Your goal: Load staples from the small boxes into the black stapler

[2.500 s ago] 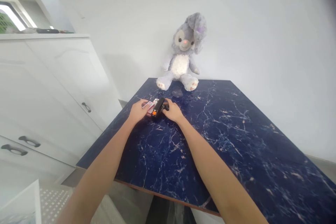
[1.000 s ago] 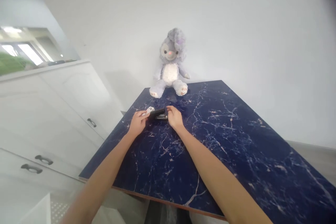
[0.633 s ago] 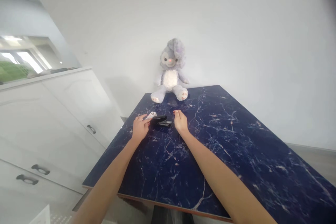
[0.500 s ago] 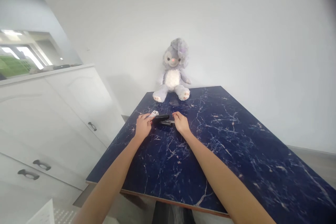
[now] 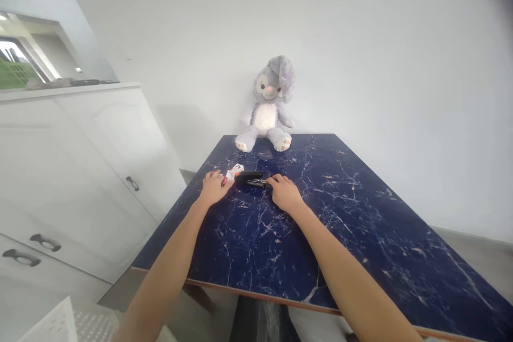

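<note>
A black stapler (image 5: 249, 175) lies on the dark blue marbled table, its top arm raised from a silver staple tray (image 5: 255, 182). My right hand (image 5: 285, 192) has its fingers closed on the tray's right end; the fingertips are partly hidden. At the stapler's left end is a small white box (image 5: 236, 169) with red and orange print. My left hand (image 5: 214, 188) has thumb and fingers around the near end of this box, beside the stapler. What is inside the box cannot be seen.
A grey plush toy (image 5: 265, 117) sits at the table's far edge against the white wall. White cabinets (image 5: 96, 160) with dark handles stand to the left. A white perforated object (image 5: 60, 323) is low at the left. The marbled table (image 5: 352, 235) extends to the right.
My left hand has drawn back left from the stapler, showing more of the box. My right hand's fingers have come onto the tray's end. The camera view has shifted slightly.
</note>
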The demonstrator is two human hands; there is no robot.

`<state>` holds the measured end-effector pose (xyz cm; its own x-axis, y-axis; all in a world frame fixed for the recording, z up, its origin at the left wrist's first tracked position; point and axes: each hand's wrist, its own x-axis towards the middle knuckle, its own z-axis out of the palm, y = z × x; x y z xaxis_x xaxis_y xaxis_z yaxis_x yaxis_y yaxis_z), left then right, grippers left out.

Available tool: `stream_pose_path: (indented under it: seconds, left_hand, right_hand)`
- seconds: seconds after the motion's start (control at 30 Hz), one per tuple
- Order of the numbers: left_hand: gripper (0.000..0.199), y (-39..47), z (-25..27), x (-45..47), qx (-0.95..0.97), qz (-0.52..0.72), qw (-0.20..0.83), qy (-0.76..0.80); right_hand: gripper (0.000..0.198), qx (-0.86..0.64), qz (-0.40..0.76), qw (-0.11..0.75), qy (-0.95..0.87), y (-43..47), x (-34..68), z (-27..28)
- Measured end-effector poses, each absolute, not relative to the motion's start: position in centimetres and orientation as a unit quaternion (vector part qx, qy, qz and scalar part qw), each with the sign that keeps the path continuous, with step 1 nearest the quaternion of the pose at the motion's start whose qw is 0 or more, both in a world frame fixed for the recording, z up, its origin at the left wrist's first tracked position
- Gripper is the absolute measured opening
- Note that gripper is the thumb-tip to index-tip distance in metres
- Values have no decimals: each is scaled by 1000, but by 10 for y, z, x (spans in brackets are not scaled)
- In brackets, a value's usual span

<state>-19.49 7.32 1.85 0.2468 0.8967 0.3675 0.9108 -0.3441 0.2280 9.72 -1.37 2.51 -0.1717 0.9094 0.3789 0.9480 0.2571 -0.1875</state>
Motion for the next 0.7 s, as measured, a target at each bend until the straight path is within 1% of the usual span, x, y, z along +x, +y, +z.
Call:
stream_pose_path:
  seconds: [0.1,0.2,0.37,0.4,0.43,0.5,0.57,0.6,0.7]
  left_hand:
    - [37,74,20,-190,-798,-263,21,-542]
    - [38,75,23,-188,-786,-318,7,-530]
    - [38,66,34,-184,-729,-443,11,-521]
    - [38,62,38,-181,-716,-471,-18,-515]
    - [40,58,42,-179,-704,-494,-69,-506]
    - [50,50,48,-172,-680,-512,-215,-480]
    - [61,44,52,-164,-668,-485,-355,-438]
    - [63,41,52,-160,-671,-459,-404,-418]
    - [59,36,48,-150,-696,-365,-488,-379]
  right_hand:
    - [34,-608,-32,263,-748,-11,99,24]
    - [27,-608,-4,346,-715,-10,102,23]
    - [29,-547,9,516,-659,-14,91,26]
    - [30,-524,16,537,-661,-16,85,27]
    - [30,-501,28,551,-667,-19,79,27]
    - [29,-467,61,568,-675,-23,64,27]
    - [26,-456,104,582,-665,-27,51,25]
    - [24,-457,130,588,-655,-27,46,24]
    - [27,-465,210,588,-627,-26,40,21]
